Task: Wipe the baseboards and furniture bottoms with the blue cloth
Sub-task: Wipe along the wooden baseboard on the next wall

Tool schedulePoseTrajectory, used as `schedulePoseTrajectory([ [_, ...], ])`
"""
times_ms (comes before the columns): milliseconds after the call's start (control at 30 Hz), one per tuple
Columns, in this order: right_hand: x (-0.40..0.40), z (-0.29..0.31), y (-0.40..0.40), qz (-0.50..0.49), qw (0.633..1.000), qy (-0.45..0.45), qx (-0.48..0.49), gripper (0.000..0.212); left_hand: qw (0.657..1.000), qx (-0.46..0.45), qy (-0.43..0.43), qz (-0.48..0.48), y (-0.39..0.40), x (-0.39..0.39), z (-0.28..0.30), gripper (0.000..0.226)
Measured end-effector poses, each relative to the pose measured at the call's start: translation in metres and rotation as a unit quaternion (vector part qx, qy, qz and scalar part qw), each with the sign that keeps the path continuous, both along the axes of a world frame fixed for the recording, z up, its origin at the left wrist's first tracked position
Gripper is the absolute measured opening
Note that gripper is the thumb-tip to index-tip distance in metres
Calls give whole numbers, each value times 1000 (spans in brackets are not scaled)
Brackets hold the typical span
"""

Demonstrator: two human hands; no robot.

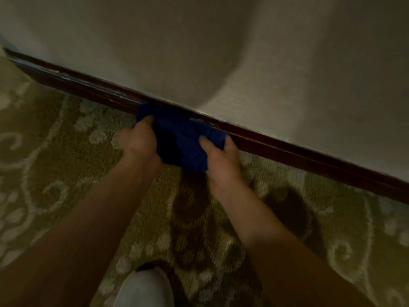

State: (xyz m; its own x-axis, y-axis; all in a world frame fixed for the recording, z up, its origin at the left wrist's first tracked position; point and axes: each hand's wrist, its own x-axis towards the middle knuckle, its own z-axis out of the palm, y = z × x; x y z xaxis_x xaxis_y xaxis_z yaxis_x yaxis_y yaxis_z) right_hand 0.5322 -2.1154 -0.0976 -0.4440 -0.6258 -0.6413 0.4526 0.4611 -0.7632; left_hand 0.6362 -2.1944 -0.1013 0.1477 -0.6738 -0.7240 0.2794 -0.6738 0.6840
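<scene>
A blue cloth [181, 138] lies bunched against a dark reddish-brown baseboard [298, 154] that runs diagonally from upper left to lower right along the foot of a pale wall. My left hand [139, 141] grips the cloth's left edge, with the thumb on top. My right hand [221, 156] grips its right edge, thumb and fingers pinching the fabric. The cloth's upper edge touches the baseboard's face. Pale scuff marks show on the baseboard to the left of the cloth.
The floor is an olive-green carpet [55, 156] with a light swirl pattern. A white shoe [143, 289] shows at the bottom centre. The pale wall [199, 52] fills the upper half, with a soft shadow on it.
</scene>
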Motion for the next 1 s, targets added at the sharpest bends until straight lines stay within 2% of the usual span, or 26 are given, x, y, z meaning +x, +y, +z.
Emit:
schedulePoseTrajectory([
  [33, 4, 0, -2, 7, 1000, 2, 7, 30, 1000, 1, -22, 4, -1, -1, -3, 44],
  [100, -5, 2, 1, -32, 999, 39, 17, 17, 999, 8, -48, -12, 7, -12, -10, 48],
  [167, -19, 3, 14, -136, 986, 90, 37, 16, 994, 36, -51, -93, 20, -27, -11, 50],
  [267, -21, 4, 22, -266, 949, 155, 63, 12, 979, 51, 1, -199, 25, -33, -8, 50],
  [300, -15, 4, 18, -262, 947, 172, 65, 9, 978, 44, 11, -203, 24, -27, -4, 50],
  [367, 4, 3, 5, -194, 965, 163, 68, 24, 987, 34, 12, -156, 19, -6, 1, 52],
  [433, 22, 10, -7, -106, 989, 78, 63, 40, 995, 28, -2, -94, 15, 23, 6, 47],
  [500, 35, 22, -11, -54, 997, -9, 52, 45, 995, 26, -34, -90, 17, 52, 17, 43],
  [633, 35, 47, 5, -109, 984, -100, 99, 48, 976, 1, -23, -217, 35, 67, 50, 40],
  [767, 3, 69, 28, -90, 983, -67, 147, 46, 938, -31, -41, -342, 55, 37, 100, 34],
  [900, -22, 99, 38, -86, 986, -80, 114, 13, 885, -57, -151, -436, 60, 14, 155, 17],
  [967, -23, 109, 40, -80, 989, -62, 105, 17, 872, -57, -193, -445, 53, 9, 173, 14],
  [1000, -23, 108, 40, -88, 988, -53, 114, 28, 870, -58, -196, -448, 48, 5, 176, 13],
])
